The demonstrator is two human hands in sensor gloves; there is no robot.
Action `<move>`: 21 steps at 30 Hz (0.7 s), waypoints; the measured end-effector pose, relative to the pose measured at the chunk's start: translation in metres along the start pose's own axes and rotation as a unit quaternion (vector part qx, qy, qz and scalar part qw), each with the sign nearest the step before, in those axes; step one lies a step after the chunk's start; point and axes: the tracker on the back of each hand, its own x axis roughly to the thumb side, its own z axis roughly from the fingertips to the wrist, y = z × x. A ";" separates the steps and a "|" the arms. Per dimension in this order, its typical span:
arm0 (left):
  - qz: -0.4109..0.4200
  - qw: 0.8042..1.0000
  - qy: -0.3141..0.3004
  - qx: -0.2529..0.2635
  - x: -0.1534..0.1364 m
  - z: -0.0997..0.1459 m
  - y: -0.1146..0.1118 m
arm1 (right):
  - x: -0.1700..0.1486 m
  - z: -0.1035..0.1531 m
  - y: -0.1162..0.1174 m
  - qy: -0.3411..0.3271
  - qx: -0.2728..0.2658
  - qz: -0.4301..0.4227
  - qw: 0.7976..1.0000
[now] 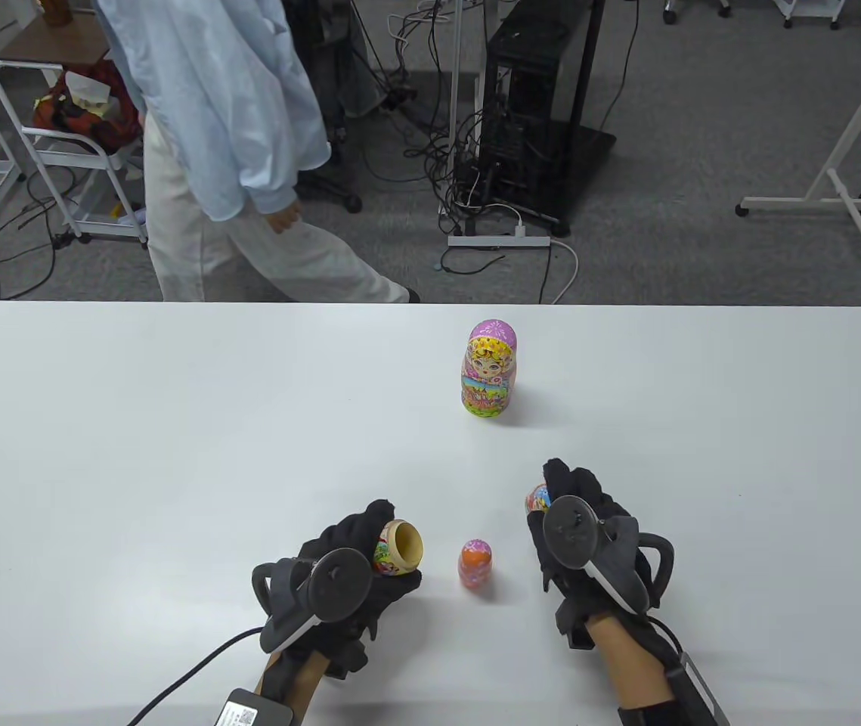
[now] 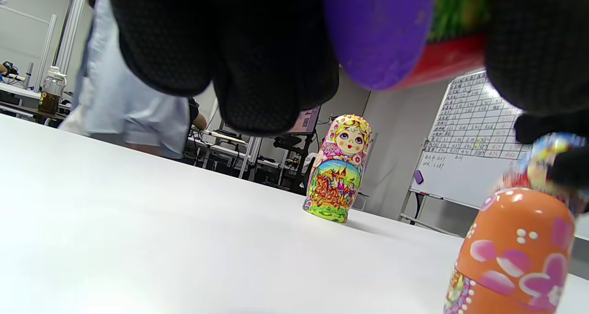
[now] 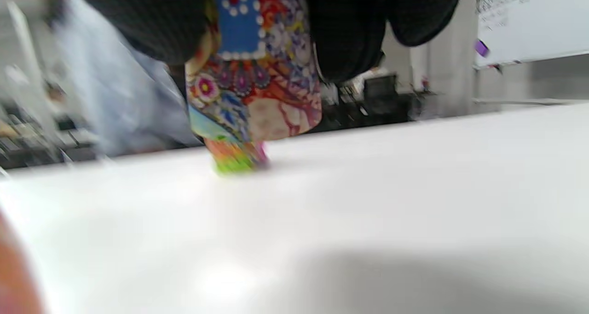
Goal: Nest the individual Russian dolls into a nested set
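Left hand (image 1: 358,575) low over the white table (image 1: 135,454), fingers (image 2: 276,74) curled around a hollow doll half (image 1: 398,548), held tipped on its side with the bare wooden opening facing right. Seen from the left wrist view, same half's purple underside (image 2: 377,28) between the black glove fingers, clear of the tabletop.

Just right of that hand, small orange doll (image 1: 475,563) upright on the table, closed, pink flowers on its orange head (image 2: 515,249); between the two hands, touching neither.

Farther back and near the middle, large pink-headed doll (image 1: 490,368) upright, closed, face toward the near edge, well apart from both hands; painted scene on its belly plain in the left wrist view (image 2: 339,169).

Right hand (image 1: 577,529) to the right of the orange doll, fingers (image 3: 345,33) wrapped around another painted doll piece (image 1: 538,497), only a sliver showing past the glove from above. In the blurred right wrist view, piece (image 3: 255,70) gripped from both sides and held above the table, blue dotted panel uppermost; whether a top or bottom half, cannot tell.

Beyond the far edge, person in a pale blue coat (image 1: 211,106) standing by white racks.
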 end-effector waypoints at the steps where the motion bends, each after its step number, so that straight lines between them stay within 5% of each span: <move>1: -0.001 1.000 0.000 0.001 0.000 0.000 0.000 | -0.004 -0.003 0.009 0.010 0.031 0.009 0.999; 8: 0.001 1.000 0.000 0.000 0.000 0.000 0.000 | -0.017 -0.012 0.036 0.040 0.128 0.026 0.991; 14: 0.001 1.000 -0.001 0.000 -0.001 0.000 0.000 | -0.017 -0.010 0.034 0.042 0.125 0.033 0.991; 21: -0.002 1.000 0.000 -0.001 -0.001 0.000 -0.001 | 0.021 0.013 -0.003 -0.071 -0.041 -0.066 0.994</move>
